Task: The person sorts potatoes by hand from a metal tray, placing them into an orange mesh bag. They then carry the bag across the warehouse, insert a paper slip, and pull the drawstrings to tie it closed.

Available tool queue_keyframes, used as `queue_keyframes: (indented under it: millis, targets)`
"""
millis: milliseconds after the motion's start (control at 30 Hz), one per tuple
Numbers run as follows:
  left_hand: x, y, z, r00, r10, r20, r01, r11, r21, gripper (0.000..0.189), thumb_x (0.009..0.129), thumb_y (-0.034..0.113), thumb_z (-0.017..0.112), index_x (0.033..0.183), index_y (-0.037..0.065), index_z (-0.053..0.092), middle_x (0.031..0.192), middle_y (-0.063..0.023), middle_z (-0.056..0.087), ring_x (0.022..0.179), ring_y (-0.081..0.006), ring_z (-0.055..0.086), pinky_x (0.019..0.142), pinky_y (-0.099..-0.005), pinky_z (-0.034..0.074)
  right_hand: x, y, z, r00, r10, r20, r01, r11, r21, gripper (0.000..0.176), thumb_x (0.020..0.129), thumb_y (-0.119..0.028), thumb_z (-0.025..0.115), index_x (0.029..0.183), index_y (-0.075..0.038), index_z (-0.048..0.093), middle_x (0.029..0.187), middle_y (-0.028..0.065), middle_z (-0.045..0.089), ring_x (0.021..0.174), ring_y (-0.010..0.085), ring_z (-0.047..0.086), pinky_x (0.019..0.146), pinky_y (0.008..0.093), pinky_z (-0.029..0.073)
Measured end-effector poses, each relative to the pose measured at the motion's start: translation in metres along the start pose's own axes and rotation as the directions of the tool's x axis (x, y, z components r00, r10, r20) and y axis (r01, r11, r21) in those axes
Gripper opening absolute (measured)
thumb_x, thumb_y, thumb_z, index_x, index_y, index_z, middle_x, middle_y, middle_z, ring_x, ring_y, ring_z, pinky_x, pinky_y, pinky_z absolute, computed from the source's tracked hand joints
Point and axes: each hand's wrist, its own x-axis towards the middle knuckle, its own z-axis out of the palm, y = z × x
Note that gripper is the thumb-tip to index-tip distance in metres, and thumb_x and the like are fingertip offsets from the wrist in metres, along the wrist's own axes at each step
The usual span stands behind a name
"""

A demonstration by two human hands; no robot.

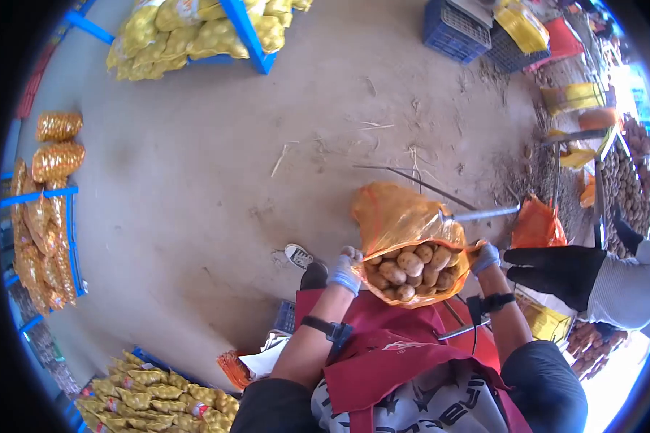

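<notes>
An orange mesh sack full of potatoes hangs open in front of me, held at its mouth by both hands. My left hand, in a pale blue glove, grips the sack's left rim. My right hand, gloved the same way, grips the right rim. Both wrists wear black straps. A red apron covers my front below the sack.
Another person's black-gloved hand reaches in from the right, near a metal chute. Filled yellow sacks lie on blue pallets at top, left and bottom left. Blue crates stand at top right. Bare concrete floor.
</notes>
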Motion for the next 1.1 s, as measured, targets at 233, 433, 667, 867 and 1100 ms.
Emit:
queue_keyframes:
  millis: [233,433,667,867,1100]
  targets:
    - [-0.077,0.11,-0.068,0.943,0.295,-0.153,-0.239,0.922,0.305,0.016,0.071,0.002,0.045,0.059,0.011,0.045,0.056,-0.0047,0.04,0.054,-0.0195,0.04,0.054,-0.0306,0.038,-0.116,0.081,0.056,0.937,0.031,0.347,0.058,0.968,-0.243,0.018,0.053,0.012,0.048,0.053,-0.003,0.038,0.057,0.0066,0.039,0.054,0.0215,0.039,0.052,0.0318,0.039]
    - [-0.167,0.147,-0.176,0.801,0.57,0.182,-0.579,0.661,0.477,0.01,0.075,0.008,0.05,0.065,0.011,0.049,0.062,-0.0054,0.046,0.062,-0.0197,0.048,0.06,-0.0289,0.039,-0.19,0.112,0.132,0.818,0.107,0.565,0.19,0.877,-0.442,0.016,0.058,0.007,0.049,0.052,-0.004,0.039,0.056,0.0064,0.037,0.054,0.022,0.038,0.053,0.0319,0.036]
    - [-0.273,0.14,-0.201,0.598,0.802,-0.022,-0.741,0.563,0.366,0.012,0.079,0.004,0.044,0.068,0.007,0.048,0.064,-0.0034,0.043,0.063,-0.0187,0.044,0.062,-0.0302,0.04,-0.243,0.174,0.258,0.339,0.399,0.852,0.331,0.797,-0.505,0.014,0.064,-0.002,0.051,0.057,-0.006,0.039,0.057,0.0061,0.039,0.054,0.0195,0.036,0.05,0.0321,0.031]
    - [-0.236,0.254,-0.218,0.717,0.636,-0.284,0.148,0.26,0.954,0.022,0.074,0.009,0.059,0.094,0.008,0.067,0.091,-0.0159,0.063,0.093,-0.0316,0.06,0.077,-0.0368,0.05,-0.229,0.327,0.433,0.593,0.516,0.618,0.415,0.461,-0.784,0.01,0.074,-0.002,0.048,0.065,-0.006,0.046,0.064,0.0082,0.047,0.064,0.0242,0.05,0.069,0.0371,0.049]
    - [-0.21,0.31,-0.255,0.503,0.828,-0.249,0.412,0.023,0.911,0.025,0.084,0.021,0.053,0.103,0.008,0.063,0.097,-0.0094,0.065,0.092,-0.0252,0.061,0.083,-0.0314,0.048,-0.152,0.417,0.548,0.288,0.803,0.522,0.563,0.299,-0.771,0.021,0.085,-0.014,0.043,0.07,-0.007,0.056,0.072,0.0114,0.059,0.067,0.0233,0.056,0.066,0.0351,0.05]
